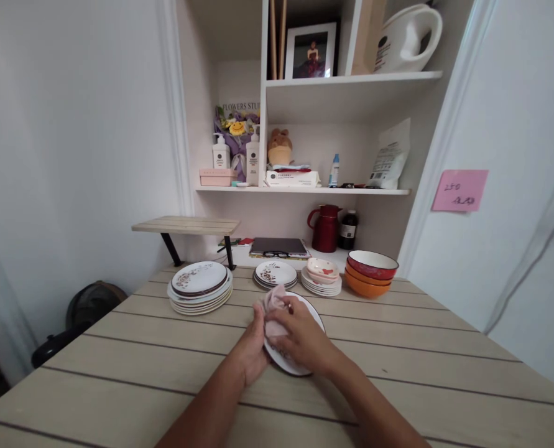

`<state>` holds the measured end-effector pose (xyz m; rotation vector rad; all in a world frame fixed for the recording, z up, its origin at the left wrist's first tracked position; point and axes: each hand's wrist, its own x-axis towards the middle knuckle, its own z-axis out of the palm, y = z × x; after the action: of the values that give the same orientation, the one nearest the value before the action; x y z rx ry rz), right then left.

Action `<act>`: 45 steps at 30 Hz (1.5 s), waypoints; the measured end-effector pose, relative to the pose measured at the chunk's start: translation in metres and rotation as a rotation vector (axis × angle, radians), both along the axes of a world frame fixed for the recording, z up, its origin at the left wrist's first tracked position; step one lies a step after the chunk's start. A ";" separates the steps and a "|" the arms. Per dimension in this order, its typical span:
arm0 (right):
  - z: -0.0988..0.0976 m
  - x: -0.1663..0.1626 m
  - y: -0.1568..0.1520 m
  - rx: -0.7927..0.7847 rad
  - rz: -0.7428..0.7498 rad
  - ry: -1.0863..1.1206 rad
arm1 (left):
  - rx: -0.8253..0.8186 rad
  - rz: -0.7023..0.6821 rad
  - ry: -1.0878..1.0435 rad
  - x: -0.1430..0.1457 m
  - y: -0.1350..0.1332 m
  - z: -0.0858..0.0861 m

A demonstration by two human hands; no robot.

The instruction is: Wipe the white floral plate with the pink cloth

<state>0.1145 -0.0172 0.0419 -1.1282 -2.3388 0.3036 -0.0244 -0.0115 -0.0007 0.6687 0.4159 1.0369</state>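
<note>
Two bare forearms reached in from the bottom edge and met over a white plate [314, 316] with a dark rim, which was held tilted just above the wooden table [398, 373]. At the plate's left edge the left hand [252, 350] was closed around the rim, its fingers curled tight. On the plate's face the right hand [301, 339] was clenched on a pink cloth [273, 301], pressing it against the plate; a bunched end of the cloth stuck up past the plate's upper left edge. Beyond the plate and to its left stood a tall pile of large patterned plates [199, 286]. Straight behind the plate sat a lower pile of small plates [275, 274]. Behind the plate and a little to its right was another low pile topped by a small pink dish [322, 269], and farther right of the plate three nested bowls [371, 272], red over orange. Well behind the plate, against the wall, were a dark tablet [278, 245] with a pair of glasses [277, 254] at its near edge, a red jug [326, 228] and a dark bottle [348, 229]. Far to the plate's right a pink note [460, 190] was stuck on the wall.
</note>
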 end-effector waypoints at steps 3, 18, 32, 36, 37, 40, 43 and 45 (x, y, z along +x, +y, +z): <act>0.009 0.007 -0.018 -0.096 0.171 -0.035 | -0.025 -0.012 0.040 0.000 -0.003 0.003; 0.004 0.070 0.010 -0.272 -0.244 -0.176 | -0.003 0.043 0.105 0.000 -0.002 0.001; 0.002 0.003 0.008 0.047 0.080 0.025 | -0.022 0.010 -0.006 0.001 0.001 -0.001; 0.000 0.008 0.010 0.027 -0.062 0.042 | -0.004 0.003 -0.003 0.001 0.001 -0.002; -0.001 0.011 0.013 0.056 -0.130 0.023 | 0.006 -0.003 0.001 0.001 0.001 -0.003; 0.000 0.025 0.021 0.101 -0.289 -0.080 | 0.019 -0.024 0.015 0.000 0.002 -0.004; 0.003 0.041 0.022 0.044 -0.375 -0.234 | -0.004 -0.022 0.041 -0.001 0.002 -0.003; 0.005 0.051 0.017 -0.056 -0.418 -0.333 | -0.024 -0.009 0.065 -0.001 0.001 -0.002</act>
<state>0.1651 -0.0006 0.0465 -1.7693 -2.2968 0.0278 -0.0257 -0.0108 -0.0028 0.6837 0.4811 1.0026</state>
